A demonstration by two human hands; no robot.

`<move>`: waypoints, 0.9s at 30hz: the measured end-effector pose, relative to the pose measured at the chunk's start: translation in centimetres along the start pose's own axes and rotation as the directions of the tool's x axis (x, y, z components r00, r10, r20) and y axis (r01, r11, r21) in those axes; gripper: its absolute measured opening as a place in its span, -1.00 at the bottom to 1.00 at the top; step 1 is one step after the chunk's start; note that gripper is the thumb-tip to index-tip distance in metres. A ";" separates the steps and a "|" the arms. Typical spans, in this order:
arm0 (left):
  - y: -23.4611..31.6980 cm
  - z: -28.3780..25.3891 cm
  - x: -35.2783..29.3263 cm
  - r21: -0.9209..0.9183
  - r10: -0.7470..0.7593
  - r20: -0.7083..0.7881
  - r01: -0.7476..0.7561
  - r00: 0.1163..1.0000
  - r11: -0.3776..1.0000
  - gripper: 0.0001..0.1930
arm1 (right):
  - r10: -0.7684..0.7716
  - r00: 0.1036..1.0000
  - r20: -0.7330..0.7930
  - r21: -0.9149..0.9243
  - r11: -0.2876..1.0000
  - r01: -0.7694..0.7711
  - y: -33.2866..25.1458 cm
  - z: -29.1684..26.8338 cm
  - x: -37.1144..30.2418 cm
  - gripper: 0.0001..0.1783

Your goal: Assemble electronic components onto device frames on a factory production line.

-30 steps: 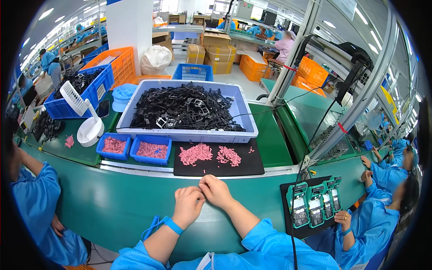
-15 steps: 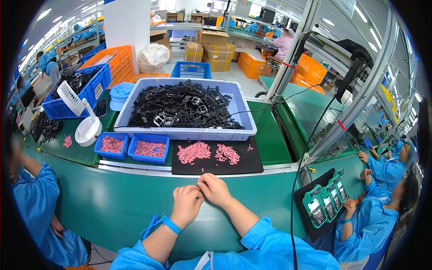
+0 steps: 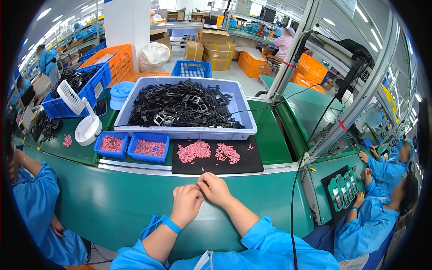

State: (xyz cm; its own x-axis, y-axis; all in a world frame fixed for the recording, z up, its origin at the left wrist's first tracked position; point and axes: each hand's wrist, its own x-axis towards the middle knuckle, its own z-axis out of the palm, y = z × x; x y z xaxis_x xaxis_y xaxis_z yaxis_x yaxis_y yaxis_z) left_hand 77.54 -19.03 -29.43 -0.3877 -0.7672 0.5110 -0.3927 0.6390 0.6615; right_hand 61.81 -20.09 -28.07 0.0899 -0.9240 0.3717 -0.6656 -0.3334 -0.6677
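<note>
Over the green work surface [image 3: 121, 198], my left hand [image 3: 186, 203] and my right hand [image 3: 213, 187] meet at the fingertips. Both are closed with fingers curled inward; whatever they may hold is hidden or too small to make out. A blue strap circles my left wrist. Just beyond my hands lies a black mat [image 3: 216, 168] bearing a larger pile of small pink parts [image 3: 193, 152] and a smaller pink pile [image 3: 227, 154]. Left of the mat stand two small blue bins [image 3: 146, 158] of pink pieces. Behind them, a large pale tub [image 3: 184, 132] is heaped with black plastic frames [image 3: 180, 105].
A white fan [image 3: 88, 130] stands left of the bins, near a blue crate [image 3: 102, 81] of black parts. A dark cable [image 3: 295, 202] hangs at my right. Co-workers sit on both sides; the right one touches a green tray [image 3: 343, 189] on a dark board.
My hands stay almost still, fingertips together. On the right, the co-worker's green tray and dark board have moved away from me, farther right. The person at the left has raised a hand.
</note>
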 end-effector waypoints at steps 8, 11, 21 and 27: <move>0.0 -0.1 -0.1 0.003 0.008 -0.005 -0.008 1.000 1.000 -0.86 | 0.006 1.000 -0.004 0.002 1.000 -0.006 -0.3 0.0 -0.1 -0.92; 0.1 -0.1 -0.2 -0.004 0.009 -0.005 -0.009 1.000 1.000 -0.86 | 0.019 1.000 0.011 -0.006 1.000 -0.019 -0.5 -0.2 -0.3 -0.92; 0.6 -0.3 -0.1 0.006 -0.008 -0.001 0.008 1.000 1.000 -0.89 | 0.026 1.000 0.008 -0.040 0.999 -0.026 -0.6 -0.6 -0.1 -0.92; 0.1 -0.1 -0.2 -0.011 -0.025 0.036 0.025 0.999 1.000 -0.89 | 0.027 1.000 0.007 -0.008 1.000 -0.027 -0.3 -0.3 0.0 -0.92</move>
State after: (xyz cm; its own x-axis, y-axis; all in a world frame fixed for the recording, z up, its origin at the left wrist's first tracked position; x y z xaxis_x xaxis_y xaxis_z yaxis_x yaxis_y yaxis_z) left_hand 77.62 -18.81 -29.43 -0.4080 -0.7802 0.4741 -0.3934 0.6188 0.6799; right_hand 61.80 -19.92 -27.74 0.0770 -0.9338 0.3495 -0.6734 -0.3072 -0.6724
